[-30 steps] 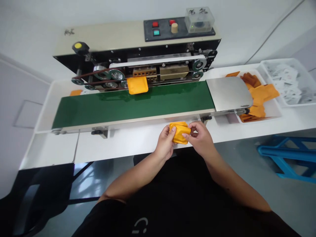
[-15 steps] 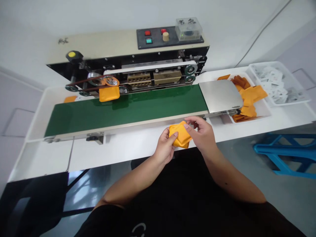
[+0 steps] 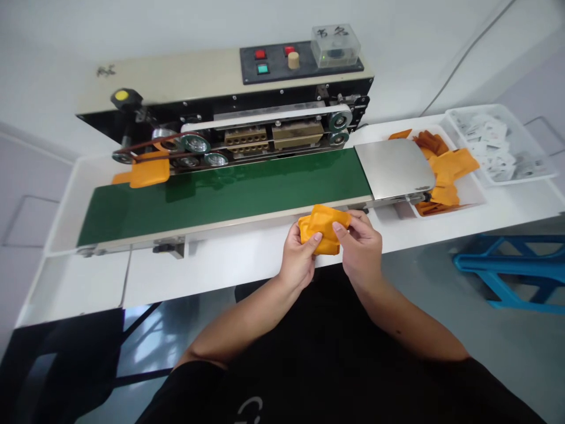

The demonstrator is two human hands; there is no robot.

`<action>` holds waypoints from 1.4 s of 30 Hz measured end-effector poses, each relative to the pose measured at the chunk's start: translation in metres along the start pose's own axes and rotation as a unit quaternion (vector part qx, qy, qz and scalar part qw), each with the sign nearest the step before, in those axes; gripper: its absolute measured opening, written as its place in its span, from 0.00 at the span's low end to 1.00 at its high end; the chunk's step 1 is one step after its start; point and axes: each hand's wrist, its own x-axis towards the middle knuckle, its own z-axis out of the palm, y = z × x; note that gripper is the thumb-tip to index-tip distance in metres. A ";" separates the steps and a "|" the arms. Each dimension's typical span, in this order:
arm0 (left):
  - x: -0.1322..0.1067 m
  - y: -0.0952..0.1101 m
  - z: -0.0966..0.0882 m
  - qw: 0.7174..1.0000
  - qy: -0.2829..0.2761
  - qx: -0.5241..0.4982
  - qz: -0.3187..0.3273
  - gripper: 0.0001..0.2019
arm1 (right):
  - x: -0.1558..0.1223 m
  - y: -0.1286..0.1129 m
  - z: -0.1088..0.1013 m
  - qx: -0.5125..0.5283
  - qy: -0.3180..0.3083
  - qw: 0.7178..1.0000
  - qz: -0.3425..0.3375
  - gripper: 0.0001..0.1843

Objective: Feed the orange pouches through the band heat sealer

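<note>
Both hands hold small orange pouches [image 3: 327, 224] in front of the conveyor's near edge. My left hand [image 3: 302, 256] is closed on the stack, its thumb lying across the front. With thumb and fingers, my right hand [image 3: 362, 244] pinches the right side of the top pouch, which sits askew over the others. Another orange pouch [image 3: 150, 171] hangs by its upper edge in the drive belts at the left end of the band sealer [image 3: 176, 88], over the green conveyor belt [image 3: 229, 188].
A white bin [image 3: 472, 206] of orange pouches stands at the conveyor's right end, beside a clear tray [image 3: 536, 171] of white packets. Another white bin [image 3: 66, 218] sits under the left end. A blue stool [image 3: 494, 268] is at right; a metal plate [image 3: 392, 171] extends the conveyor.
The pouch in the sealer has travelled left along the belts. My right hand has gripped the top pouch's right edge, and that pouch has turned and risen above the stack.
</note>
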 end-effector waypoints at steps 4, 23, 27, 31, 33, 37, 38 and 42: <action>-0.001 -0.003 -0.006 1.000 -0.009 0.001 -0.001 0.31 | 0.013 -0.012 -0.005 0.102 0.046 0.994 0.008 0.16; 0.002 0.000 -0.038 0.999 0.033 0.029 -0.013 0.28 | 0.206 -0.058 -0.041 0.107 -0.052 0.967 0.227 0.16; 0.003 0.001 -0.038 0.999 0.038 0.031 -0.017 0.30 | 0.206 -0.059 -0.034 0.097 -0.077 0.960 0.249 0.13; 0.004 0.002 -0.038 0.999 0.038 0.031 -0.016 0.30 | 0.205 -0.059 -0.031 0.104 -0.092 0.955 0.262 0.12; 0.005 0.001 -0.038 0.999 0.034 0.034 -0.016 0.29 | 0.205 -0.059 -0.030 0.104 -0.096 0.954 0.264 0.12; 0.005 0.001 -0.039 0.999 0.031 0.036 -0.015 0.30 | 0.207 -0.060 -0.027 0.104 -0.106 0.953 0.264 0.08; 0.005 0.002 -0.039 0.999 0.031 0.036 -0.016 0.30 | 0.207 -0.060 -0.026 0.104 -0.108 0.953 0.264 0.07; 0.004 0.003 -0.039 0.999 0.033 0.033 -0.018 0.29 | 0.205 -0.058 -0.027 0.096 -0.100 0.958 0.249 0.04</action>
